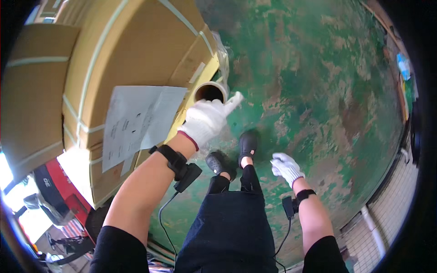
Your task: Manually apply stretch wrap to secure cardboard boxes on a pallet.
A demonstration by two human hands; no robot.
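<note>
Cardboard boxes (123, 59), bound with pale straps and stacked high, fill the left of the view, with two white paper sheets (136, 123) stuck to the side of the nearest one. Just right of the sheets, at the corner of the stack, the open end of a cardboard tube (210, 92) pokes out, seemingly the core of a roll wrapped in yellowish film, though the fisheye bend makes the rest of it hard to read.

The left hand (205, 120), in a white knit glove, rests against the underside of the tube's rim, fingers (233, 102) loosely curled with the forefinger stretched past the opening; it touches the rim but does not clamp it. A core like this is likely stiff and light in itself, yet the roll around it may be heavy, and film is slippery, so the hollow end or the rim looks the surest hold.

Right of the tube, the right hand (286, 167), also gloved, hangs free above the worn green floor (318, 68), fingers loosely bent, holding nothing.
</note>
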